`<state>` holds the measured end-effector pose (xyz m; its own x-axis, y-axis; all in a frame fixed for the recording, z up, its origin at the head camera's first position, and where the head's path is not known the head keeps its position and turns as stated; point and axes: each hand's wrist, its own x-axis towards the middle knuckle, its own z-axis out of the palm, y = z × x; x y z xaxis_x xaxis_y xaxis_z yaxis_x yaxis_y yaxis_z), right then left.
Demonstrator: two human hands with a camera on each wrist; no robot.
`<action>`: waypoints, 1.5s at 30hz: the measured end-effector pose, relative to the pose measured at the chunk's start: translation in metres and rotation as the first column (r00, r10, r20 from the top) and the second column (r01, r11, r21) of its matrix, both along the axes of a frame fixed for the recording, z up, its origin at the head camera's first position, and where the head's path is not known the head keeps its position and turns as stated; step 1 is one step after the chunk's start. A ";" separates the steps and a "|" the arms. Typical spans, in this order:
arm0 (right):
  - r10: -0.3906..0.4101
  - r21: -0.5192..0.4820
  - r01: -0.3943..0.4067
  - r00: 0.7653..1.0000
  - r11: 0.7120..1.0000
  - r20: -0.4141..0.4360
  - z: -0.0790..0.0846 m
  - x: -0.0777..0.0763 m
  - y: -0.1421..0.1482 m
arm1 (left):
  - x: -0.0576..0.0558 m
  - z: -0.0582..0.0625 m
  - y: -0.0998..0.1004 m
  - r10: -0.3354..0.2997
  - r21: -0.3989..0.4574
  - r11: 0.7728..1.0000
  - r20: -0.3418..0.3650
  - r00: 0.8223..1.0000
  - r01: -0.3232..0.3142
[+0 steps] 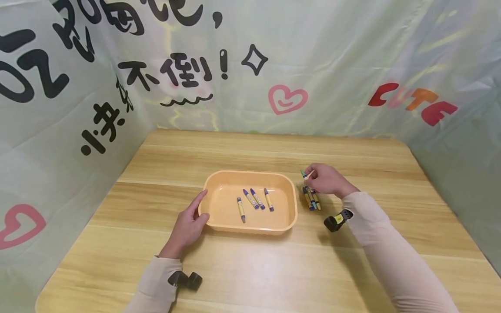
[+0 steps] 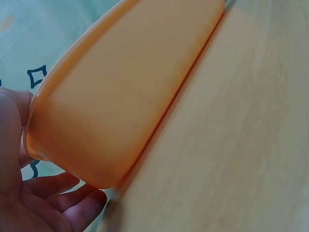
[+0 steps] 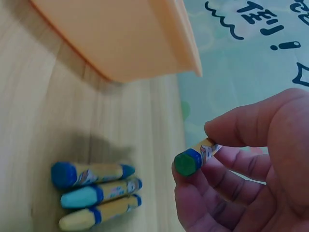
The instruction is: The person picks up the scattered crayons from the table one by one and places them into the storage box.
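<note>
An orange plastic tray stands on the table, with several crayons in yellow wrappers lying loose inside. My left hand grips its left end, thumb at the rim and fingers against the outer wall. To the right of the tray, my right hand pinches a green crayon between thumb and fingers, above the table. Below that hand, a dark blue crayon, a light blue crayon and a pale yellow crayon lie side by side.
The wooden table extends around the tray on all sides. A pale printed cloth hangs along the back, left and right edges. Each wrist carries a small black camera, the right one close above the tabletop.
</note>
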<state>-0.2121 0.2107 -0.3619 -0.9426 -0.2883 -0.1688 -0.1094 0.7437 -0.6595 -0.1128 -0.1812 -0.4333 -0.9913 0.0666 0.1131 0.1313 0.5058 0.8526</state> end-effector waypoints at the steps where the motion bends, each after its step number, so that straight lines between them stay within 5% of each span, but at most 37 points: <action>1: 0.001 -0.002 -0.001 1.000 1.000 -0.002 0.001 0.000 -0.001 | 0.000 0.000 0.000 -0.001 -0.004 1.000 0.000 1.000 0.001; 27: 0.069 0.015 -0.070 0.997 0.997 0.038 0.020 -0.008 -0.047 | 0.000 0.000 0.000 0.005 -0.009 1.000 -0.009 1.000 -0.005; 45: 0.151 -0.064 -0.142 0.976 0.988 0.156 0.021 -0.008 -0.079 | 0.000 0.001 -0.001 0.007 -0.026 1.000 0.006 1.000 -0.006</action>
<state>-0.2205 0.1314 -0.3412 -0.8517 -0.4334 -0.2946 -0.1049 0.6918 -0.7144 -0.1126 -0.1818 -0.4323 -0.9924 0.0630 0.1053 0.1227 0.5287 0.8399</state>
